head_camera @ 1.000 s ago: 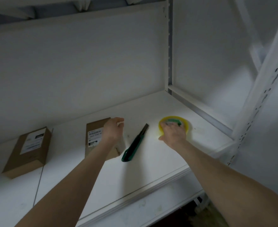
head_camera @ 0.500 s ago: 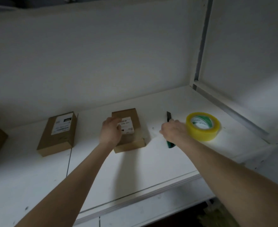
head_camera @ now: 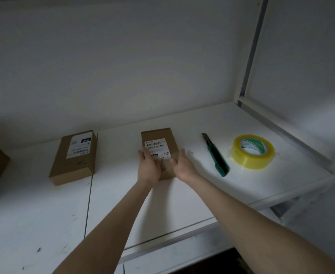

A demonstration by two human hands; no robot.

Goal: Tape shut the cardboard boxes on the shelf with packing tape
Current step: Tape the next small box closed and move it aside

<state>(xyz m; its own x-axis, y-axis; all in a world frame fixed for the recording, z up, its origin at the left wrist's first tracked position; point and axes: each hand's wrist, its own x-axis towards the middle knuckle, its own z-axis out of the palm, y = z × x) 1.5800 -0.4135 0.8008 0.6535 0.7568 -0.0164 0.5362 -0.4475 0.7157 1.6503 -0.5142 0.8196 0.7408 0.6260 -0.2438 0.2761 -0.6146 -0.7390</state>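
Shelf: I see a white shelf board (head_camera: 241, 184) set into a white unit, dimly lit, with the back wall close behind.
Where the box is: the small cardboard box (head_camera: 156, 135) I am working on lies flat in the middle of the board, its near end under both hands.
Left hand: the left hand (head_camera: 148, 167) lies mostly flat on the box's near left side, fingers fairly straight, pressing and not clutching.
Right hand: the right hand (head_camera: 183, 167) rests at the near right corner, fingers loosely bent, with nothing pinched that I can make out.
How it will handle: I judge it light and fairly stiff, likely to slide on the smooth board, so I would hold it down at the near end or by the two long sides.
How it looks: plain brown, flat and oblong, with a white barcode label on top.
Tools: the yellow tape roll (head_camera: 252, 151) and green knife (head_camera: 215, 155) lie to the right, apart from the box.
Other boxes: a second labelled box (head_camera: 73, 157) lies to the left.
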